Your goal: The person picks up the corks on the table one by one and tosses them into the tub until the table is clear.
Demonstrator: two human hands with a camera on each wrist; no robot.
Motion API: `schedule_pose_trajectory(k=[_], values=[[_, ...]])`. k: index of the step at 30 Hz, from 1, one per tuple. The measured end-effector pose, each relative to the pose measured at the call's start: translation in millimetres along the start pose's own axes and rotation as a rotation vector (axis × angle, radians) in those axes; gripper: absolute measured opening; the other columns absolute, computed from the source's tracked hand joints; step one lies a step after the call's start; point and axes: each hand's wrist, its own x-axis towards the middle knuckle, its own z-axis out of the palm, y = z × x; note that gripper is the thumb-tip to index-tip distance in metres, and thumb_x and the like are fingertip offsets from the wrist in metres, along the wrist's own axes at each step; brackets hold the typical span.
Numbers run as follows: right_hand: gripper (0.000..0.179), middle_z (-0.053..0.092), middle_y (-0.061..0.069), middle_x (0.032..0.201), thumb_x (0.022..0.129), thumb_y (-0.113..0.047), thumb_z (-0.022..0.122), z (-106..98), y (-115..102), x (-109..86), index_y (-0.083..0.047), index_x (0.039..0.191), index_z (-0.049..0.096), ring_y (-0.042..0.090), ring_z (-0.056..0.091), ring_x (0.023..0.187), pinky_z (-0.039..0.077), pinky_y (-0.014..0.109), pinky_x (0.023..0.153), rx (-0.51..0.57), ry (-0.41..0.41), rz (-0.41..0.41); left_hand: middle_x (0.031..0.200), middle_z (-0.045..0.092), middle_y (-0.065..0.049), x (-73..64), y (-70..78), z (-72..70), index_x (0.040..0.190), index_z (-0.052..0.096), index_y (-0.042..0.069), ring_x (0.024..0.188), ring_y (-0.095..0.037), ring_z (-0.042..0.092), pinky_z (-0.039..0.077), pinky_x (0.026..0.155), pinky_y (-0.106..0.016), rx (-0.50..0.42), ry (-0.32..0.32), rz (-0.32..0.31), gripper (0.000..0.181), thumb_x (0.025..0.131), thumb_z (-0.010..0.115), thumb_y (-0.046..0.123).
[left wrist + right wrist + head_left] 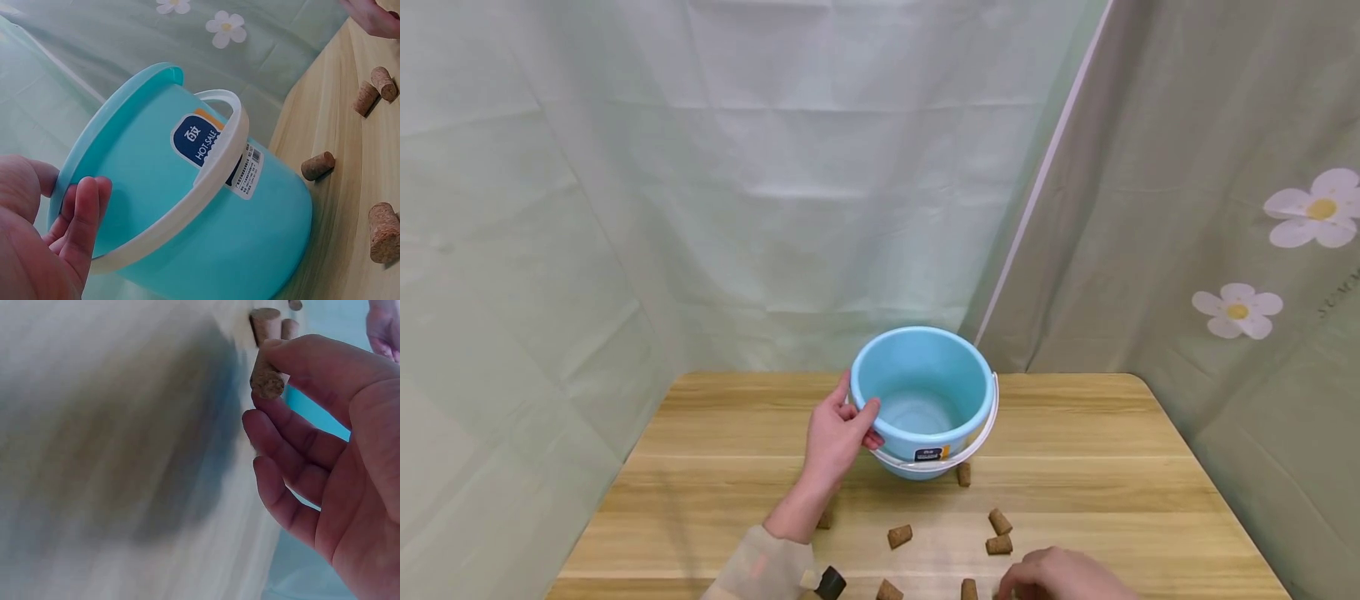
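My left hand grips the near-left rim of a light blue bucket, thumb on the rim and fingers outside against the wall. In the left wrist view the bucket shows a dark blue label, and its white handle hangs down across the side. A small tapered cork is pinched between thumb and fingertips of my right hand, low over the wooden table. In the head view, that hand is at the bottom edge, right of the bucket, and hides its cork.
Several loose corks lie on the wooden table: one cork at the bucket's base, a pair near my right hand, another in front of the bucket. Pale curtains hang behind and at both sides.
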Motion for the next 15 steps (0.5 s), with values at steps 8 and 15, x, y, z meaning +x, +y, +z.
schedule_pose_trajectory(k=[8, 15], values=[[0.015, 0.063, -0.024, 0.090, 0.098, -0.025, 0.080, -26, -21, 2.3, -0.029, 0.111, 0.081, -0.002, 0.058, 0.076, 0.052, 0.021, 0.064, -0.057, 0.132, 0.021, 0.070, 0.067, -0.012, 1.3, -1.0, 0.5, 0.165, 0.033, -0.001, 0.050, -0.015, 0.066, 0.061, 0.052, -0.028, -0.021, 0.005, -0.003, 0.079, 0.100, 0.075, 0.008], [0.027, 0.059, -0.027, 0.089, 0.089, -0.012, 0.084, -49, -27, 10.0, -0.029, 0.108, 0.074, -0.003, 0.058, 0.079, 0.050, 0.018, 0.065, -0.250, 0.324, -0.162, 0.070, 0.066, -0.011, 0.3, -1.1, 0.3, 0.166, 0.031, -0.001, 0.050, -0.016, 0.066, 0.061, 0.052, -0.029, -0.027, 0.001, -0.007, 0.079, 0.100, 0.075, 0.008]])
